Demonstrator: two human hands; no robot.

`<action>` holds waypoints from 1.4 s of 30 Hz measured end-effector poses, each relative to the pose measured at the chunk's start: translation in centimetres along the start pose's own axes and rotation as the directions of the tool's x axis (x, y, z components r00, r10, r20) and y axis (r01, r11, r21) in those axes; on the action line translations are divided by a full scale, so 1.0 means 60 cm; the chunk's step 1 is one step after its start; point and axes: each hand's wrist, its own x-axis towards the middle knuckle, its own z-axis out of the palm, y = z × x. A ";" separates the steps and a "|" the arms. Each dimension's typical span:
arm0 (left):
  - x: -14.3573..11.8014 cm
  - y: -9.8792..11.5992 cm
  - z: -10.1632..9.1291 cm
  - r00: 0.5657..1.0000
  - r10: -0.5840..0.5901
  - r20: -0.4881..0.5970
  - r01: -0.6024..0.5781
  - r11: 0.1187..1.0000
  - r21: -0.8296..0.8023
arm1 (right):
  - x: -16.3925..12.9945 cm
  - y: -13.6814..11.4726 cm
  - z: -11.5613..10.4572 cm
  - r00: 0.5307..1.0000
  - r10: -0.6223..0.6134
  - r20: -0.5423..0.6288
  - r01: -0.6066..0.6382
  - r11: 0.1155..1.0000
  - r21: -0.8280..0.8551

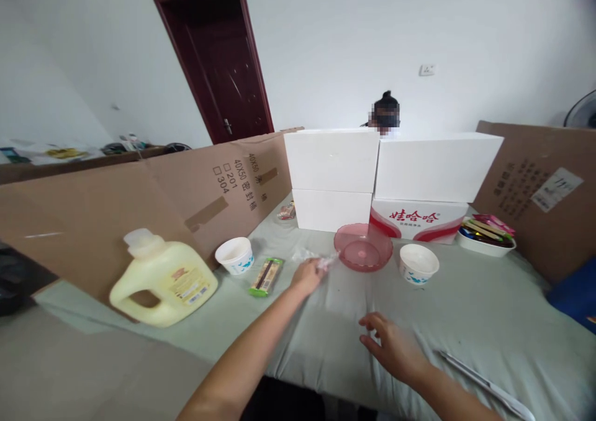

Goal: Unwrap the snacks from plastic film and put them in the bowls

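My left hand (309, 276) is closed on a piece of clear crinkled plastic (329, 261), just left of a pink see-through bowl (363, 247). More of the plastic lies on the cloth behind the fingers. What it is, bag or wrapper, I cannot make out. Nearer to me, my right hand (391, 346) hovers over the cloth with its fingers apart and bent, holding nothing. A green-ended food packet (266, 277) lies left of my left hand. Beyond my right hand stands a white paper tub (419, 264) with blue marks.
Another paper tub (234, 255) and a pale yellow jug (162, 278) stand left. White boxes (333, 179) are stacked behind the bowl, with a person (385, 113) beyond. A white dish (487, 244) holds packets. A long thin silvery object (484, 384) lies right.
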 end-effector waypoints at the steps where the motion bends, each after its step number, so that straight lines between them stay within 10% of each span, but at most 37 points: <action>1: -0.033 0.024 0.013 1.000 0.013 -0.008 -0.013 1.000 -0.009 | 0.004 0.003 0.011 0.998 0.036 -0.046 -0.032 0.996 0.084; 4: -0.137 0.085 0.058 0.985 0.137 -0.101 -0.146 0.986 -0.083 | 0.012 0.005 0.045 0.969 0.083 -0.234 -0.030 0.974 0.223; 8: -0.224 0.105 0.091 0.948 0.220 -0.228 -0.263 0.948 -0.178 | 0.000 -0.001 0.058 0.938 -0.025 -0.345 0.027 1.000 0.001; 13: -0.203 0.039 0.086 0.850 -0.158 -0.503 -0.011 0.948 -0.317 | -0.015 -0.009 0.040 0.967 -0.076 -0.243 0.002 0.957 -0.289; 16: -0.171 0.017 0.093 0.866 -0.345 -0.361 0.098 0.827 -0.554 | -0.012 -0.019 0.035 0.976 -0.077 -0.203 -0.001 0.933 -0.359; 20: -0.179 0.046 0.109 0.975 0.029 -0.221 -0.154 0.804 -0.575 | -0.010 -0.023 0.037 0.982 -0.016 -0.190 -0.052 0.936 -0.348; 25: -0.232 0.085 0.125 0.832 0.515 -0.207 -0.547 0.824 -0.149 | -0.015 -0.009 0.036 0.980 0.088 -0.178 -0.118 0.979 -0.167; 34: -0.235 0.195 0.201 0.770 0.350 -0.534 -0.432 0.901 -0.032 | -0.025 -0.007 -0.046 0.959 0.097 -0.267 -0.164 0.957 -0.241; 42: -0.267 0.248 0.209 0.751 0.508 -0.422 -0.552 0.834 0.021 | -0.075 0.069 -0.066 0.968 0.118 -0.222 -0.165 0.965 -0.204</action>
